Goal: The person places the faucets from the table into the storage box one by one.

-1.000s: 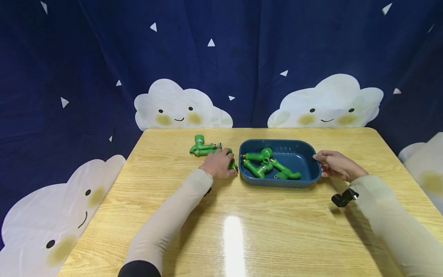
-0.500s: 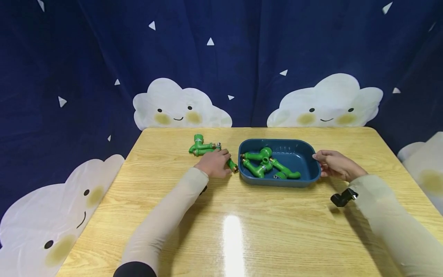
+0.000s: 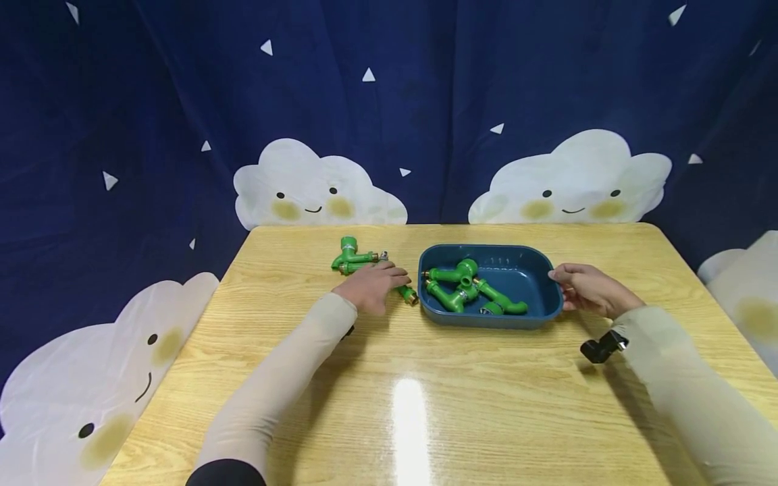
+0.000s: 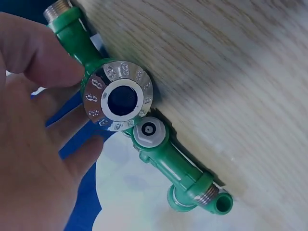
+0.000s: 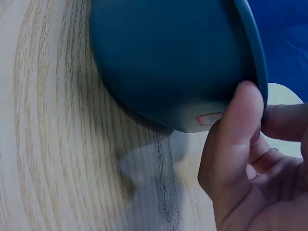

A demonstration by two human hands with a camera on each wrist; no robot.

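Observation:
My left hand (image 3: pixel 371 285) is over the green taps left of the tub, fingers extended. In the left wrist view its thumb and fingers lie beside a green tap (image 4: pixel 79 45) with a chrome disc and a threaded end. Another green tap (image 4: pixel 180 168) lies against it. Farther back on the table is a third green tap (image 3: pixel 349 253) with a brass-coloured end. My right hand (image 3: pixel 588 286) pinches the right end of a dark blue tub (image 3: pixel 486 322), thumb on one side of the rim and fingers on the other.
Inside the tub, several green taps (image 3: pixel 452 297) lie mostly to the left. The tub stands on a wooden table (image 3: pixel 486 391). Behind rises a dark blue curtain (image 3: pixel 425 101) with white clouds. A black wrist camera (image 3: pixel 604 347) hangs beneath the right sleeve.
My left hand has drawn back slightly to the left, uncovering more of the tap nearest the tub. The right hand and the tub have stayed in place.

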